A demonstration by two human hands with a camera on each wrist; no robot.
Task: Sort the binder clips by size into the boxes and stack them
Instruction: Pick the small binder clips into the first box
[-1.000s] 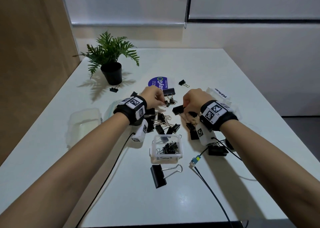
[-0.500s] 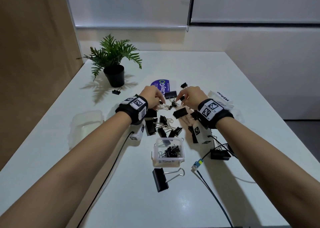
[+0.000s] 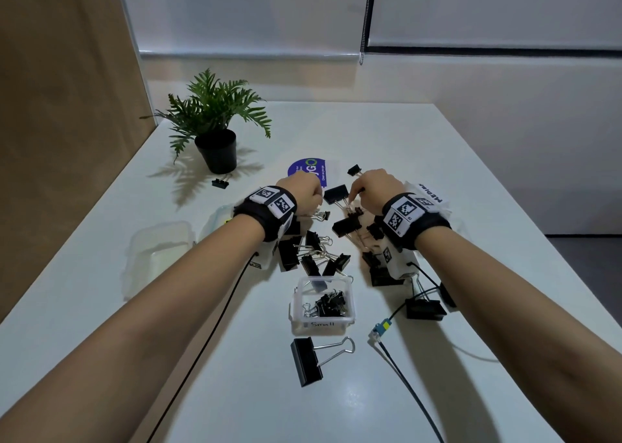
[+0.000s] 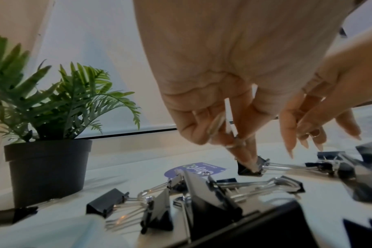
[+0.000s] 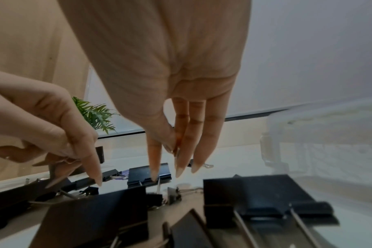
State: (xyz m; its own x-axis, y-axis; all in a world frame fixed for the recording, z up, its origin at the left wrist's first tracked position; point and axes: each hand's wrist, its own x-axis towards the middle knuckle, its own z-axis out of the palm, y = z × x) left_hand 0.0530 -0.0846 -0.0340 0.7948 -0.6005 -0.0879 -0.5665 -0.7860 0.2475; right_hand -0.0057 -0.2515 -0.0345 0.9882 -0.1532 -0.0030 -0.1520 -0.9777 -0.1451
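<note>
**Fingers over the clip pile: both hands at the far edge**

Fingers of the left hand [image 4: 234,70]: curled down, index tip set on a small black binder clip [image 4: 250,167] lying on the table; a wire loop shows between the curled fingers, but whether it is truly held cannot be told.

Fingers of the right hand [image 5: 159,67]: held straight and pointing down, close together, thumb pressed to the index finger; the index tip touches a medium black binder clip [image 5: 149,174]. Nothing is seen gripped.

Loose binder clips [image 3: 316,251]: a black scatter of mixed sizes with silver wire handles, on the table directly under and between the two wrists.

Box marked "Small" [image 3: 322,323]: clear plastic, at 6 o'clock of the pile, holding a heap of small clips.

Large binder clip [image 3: 306,362]: lies alone at 6 o'clock of the Small box, handle out toward 3 o'clock.

Box marked "Medium" [image 3: 434,200]: clear plastic, at 3 o'clock of the right hand, mostly hidden by the wrist.

Clear lids [image 3: 158,257]: at 9 o'clock of the pile.

Potted fern [image 3: 215,129]: black pot, at 11 o'clock, one clip [image 3: 220,183] at its foot.

Purple sticker [image 3: 308,170]: at 12 o'clock of the left hand.

White table [image 3: 437,160]: bears all items.

Wrist bands [image 3: 409,217]: black, with printed markers; cables trail toward 6 o'clock.
</note>
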